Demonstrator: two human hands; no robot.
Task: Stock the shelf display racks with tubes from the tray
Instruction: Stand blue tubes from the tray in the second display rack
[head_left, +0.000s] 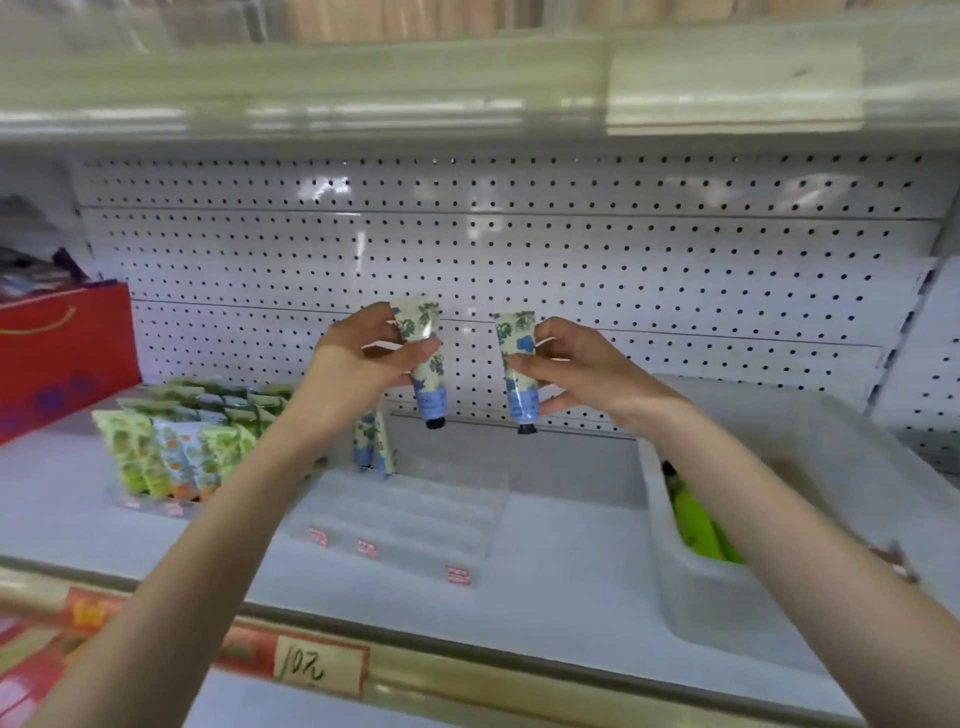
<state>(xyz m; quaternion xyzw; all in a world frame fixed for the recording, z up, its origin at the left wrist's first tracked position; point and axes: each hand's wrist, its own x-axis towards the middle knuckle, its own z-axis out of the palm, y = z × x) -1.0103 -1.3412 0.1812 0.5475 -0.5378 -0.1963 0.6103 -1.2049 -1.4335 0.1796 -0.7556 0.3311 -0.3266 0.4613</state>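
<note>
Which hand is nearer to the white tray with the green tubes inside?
The right hand. Holding a floral tube, it is raised just left of the white tray. The left hand, holding a second floral tube, is farther left, above the clear rack.

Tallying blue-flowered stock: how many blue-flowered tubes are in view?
4. The first tube is in the left hand and the second tube in the right hand. A third tube and apparently a fourth tube stand at the back of the clear rack. The left wrist may hide more.
</note>
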